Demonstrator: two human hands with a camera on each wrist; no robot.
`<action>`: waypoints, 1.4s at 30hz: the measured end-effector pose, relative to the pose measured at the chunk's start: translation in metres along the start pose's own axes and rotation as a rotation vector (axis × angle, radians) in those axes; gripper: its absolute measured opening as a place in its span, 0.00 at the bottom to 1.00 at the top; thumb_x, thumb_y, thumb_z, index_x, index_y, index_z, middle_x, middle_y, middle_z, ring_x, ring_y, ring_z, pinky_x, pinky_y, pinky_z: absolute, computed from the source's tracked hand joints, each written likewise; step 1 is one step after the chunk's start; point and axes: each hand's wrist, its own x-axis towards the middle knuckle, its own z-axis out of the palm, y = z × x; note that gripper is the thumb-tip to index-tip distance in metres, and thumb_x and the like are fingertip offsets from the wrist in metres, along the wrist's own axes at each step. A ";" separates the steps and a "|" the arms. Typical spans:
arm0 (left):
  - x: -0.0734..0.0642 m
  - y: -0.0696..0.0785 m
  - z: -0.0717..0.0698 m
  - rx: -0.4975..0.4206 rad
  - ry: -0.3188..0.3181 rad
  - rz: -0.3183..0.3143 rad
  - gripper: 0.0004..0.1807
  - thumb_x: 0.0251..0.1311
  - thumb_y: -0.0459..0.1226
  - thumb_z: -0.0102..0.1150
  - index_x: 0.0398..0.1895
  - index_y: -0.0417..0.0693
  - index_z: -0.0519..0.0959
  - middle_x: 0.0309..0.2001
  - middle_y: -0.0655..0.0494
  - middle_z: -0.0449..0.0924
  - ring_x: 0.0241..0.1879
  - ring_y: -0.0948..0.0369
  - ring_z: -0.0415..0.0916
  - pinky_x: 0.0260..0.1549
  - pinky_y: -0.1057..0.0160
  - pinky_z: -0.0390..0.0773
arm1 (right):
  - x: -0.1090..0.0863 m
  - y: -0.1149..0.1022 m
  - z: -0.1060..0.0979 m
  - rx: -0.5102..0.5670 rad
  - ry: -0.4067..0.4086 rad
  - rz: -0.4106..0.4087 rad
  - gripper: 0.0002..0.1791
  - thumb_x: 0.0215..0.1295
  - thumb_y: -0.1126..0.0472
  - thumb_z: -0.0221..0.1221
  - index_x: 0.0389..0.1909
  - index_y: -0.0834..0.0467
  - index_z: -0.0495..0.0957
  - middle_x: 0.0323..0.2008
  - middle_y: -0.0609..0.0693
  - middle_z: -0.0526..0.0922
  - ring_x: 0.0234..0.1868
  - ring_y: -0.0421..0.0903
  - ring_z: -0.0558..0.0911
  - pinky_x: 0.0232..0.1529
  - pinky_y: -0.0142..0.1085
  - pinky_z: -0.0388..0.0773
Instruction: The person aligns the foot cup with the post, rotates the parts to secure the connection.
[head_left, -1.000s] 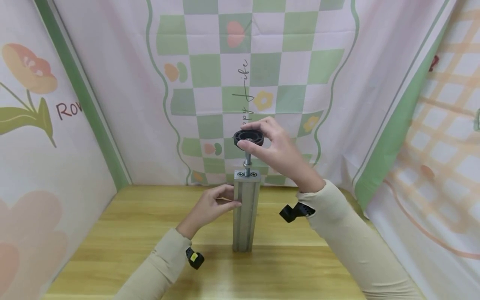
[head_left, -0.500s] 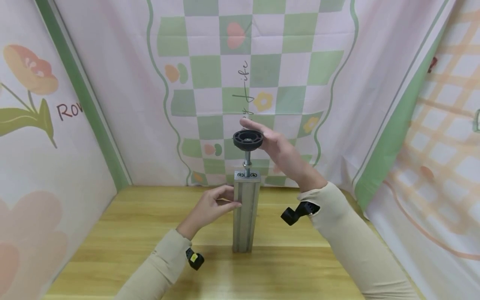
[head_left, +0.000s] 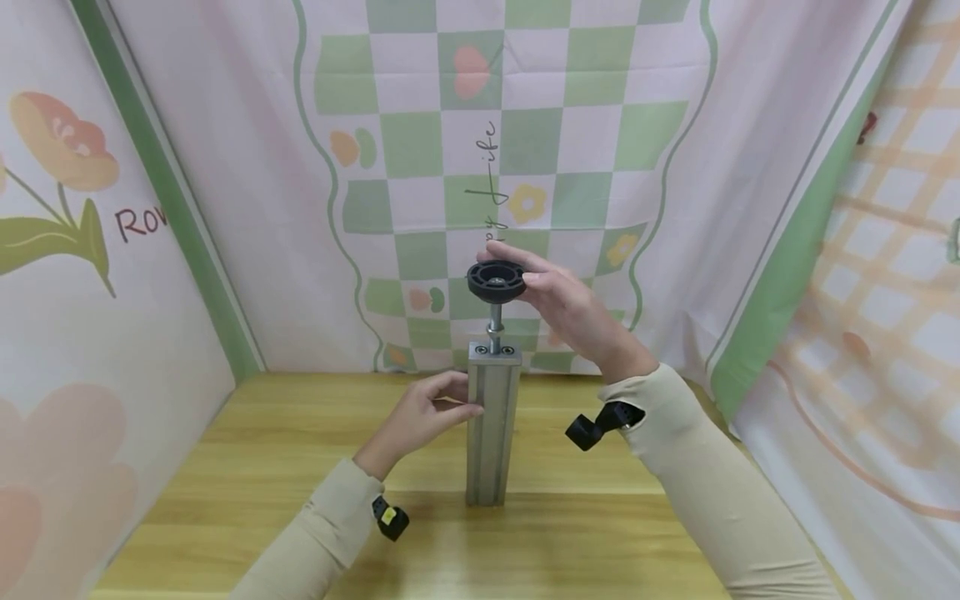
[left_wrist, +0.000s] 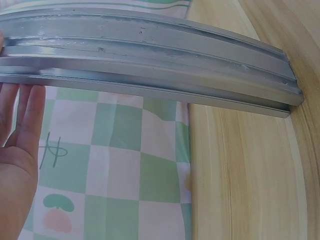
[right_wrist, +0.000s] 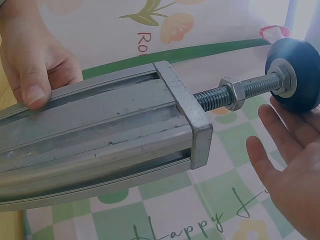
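Note:
An aluminium profile [head_left: 491,433] stands upright on the wooden table, with long slots down its sides. My left hand [head_left: 416,412] grips its upper part from the left, the thumb on the near face. A metal end plate [right_wrist: 187,115] caps the top. Out of it rises a threaded rod [right_wrist: 210,97] with a hex nut [right_wrist: 232,93] partway along. At the rod's upper end sits a round black levelling foot [head_left: 497,287]. My right hand [head_left: 573,312] lies against the foot's right and far edge, fingers nearly straight, thumb at the rim.
The wooden table [head_left: 360,542] ends at a hanging cloth [head_left: 592,150] with green checks behind the profile. Printed cloths also hang at the left [head_left: 97,333] and right [head_left: 885,333]. Small black cameras [head_left: 392,518] are strapped to both wrists.
A second ago my right thumb and fingers held the foot across its rim. The thumb has since swung off its near side to the right edge. My left hand keeps its place.

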 end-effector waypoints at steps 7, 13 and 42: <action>-0.001 0.000 -0.002 0.033 0.001 0.007 0.20 0.61 0.37 0.71 0.55 0.41 0.80 0.43 0.53 0.83 0.43 0.59 0.83 0.43 0.63 0.85 | -0.004 0.002 0.000 -0.140 0.098 -0.019 0.29 0.76 0.59 0.44 0.75 0.59 0.62 0.69 0.60 0.68 0.71 0.51 0.66 0.74 0.50 0.55; 0.000 0.000 -0.001 0.034 0.001 0.015 0.19 0.61 0.36 0.70 0.54 0.41 0.80 0.42 0.53 0.84 0.43 0.59 0.83 0.43 0.62 0.86 | -0.009 0.001 0.003 -0.217 0.184 0.002 0.30 0.73 0.55 0.52 0.73 0.55 0.65 0.67 0.55 0.71 0.62 0.52 0.75 0.67 0.42 0.69; 0.000 0.000 0.003 0.000 -0.001 0.010 0.19 0.61 0.35 0.70 0.54 0.41 0.80 0.42 0.52 0.84 0.42 0.58 0.83 0.42 0.62 0.86 | -0.003 0.006 0.008 -0.137 0.069 -0.122 0.32 0.71 0.62 0.35 0.74 0.69 0.57 0.73 0.60 0.62 0.72 0.52 0.62 0.74 0.45 0.54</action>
